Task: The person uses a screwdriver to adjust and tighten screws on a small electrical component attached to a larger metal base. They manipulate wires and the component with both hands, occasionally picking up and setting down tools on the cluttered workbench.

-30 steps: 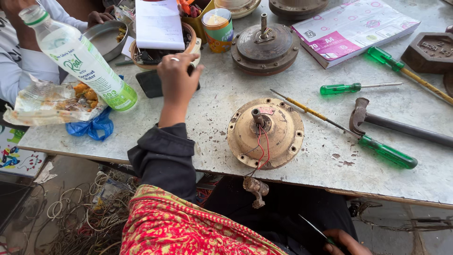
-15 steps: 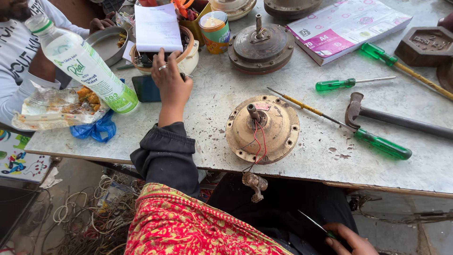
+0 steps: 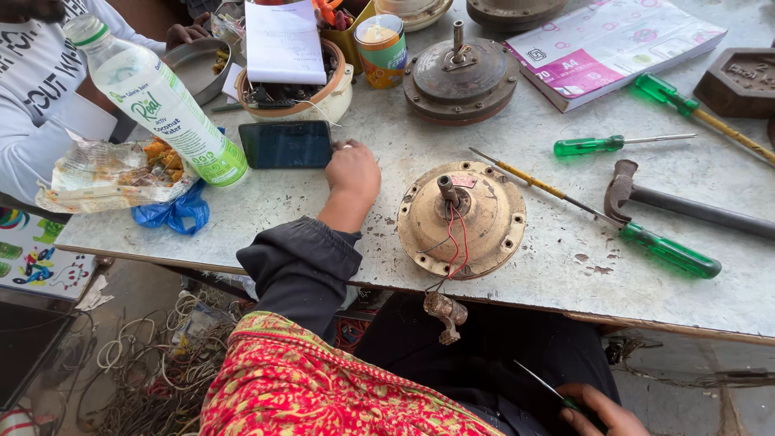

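Nearest, below the bench edge, the right hand is closed on a thin tool. On the bench the tan motor lies with its wires hanging over the edge. Left of the motor, the left hand rests loosely curled, fingertips touching a dark phone

A dark phone screen is lying just beside the left hand. Beyond it, a green-labelled bottle is leaning over a crinkled snack bag; a pink-and-white paper pack is lying well apart.
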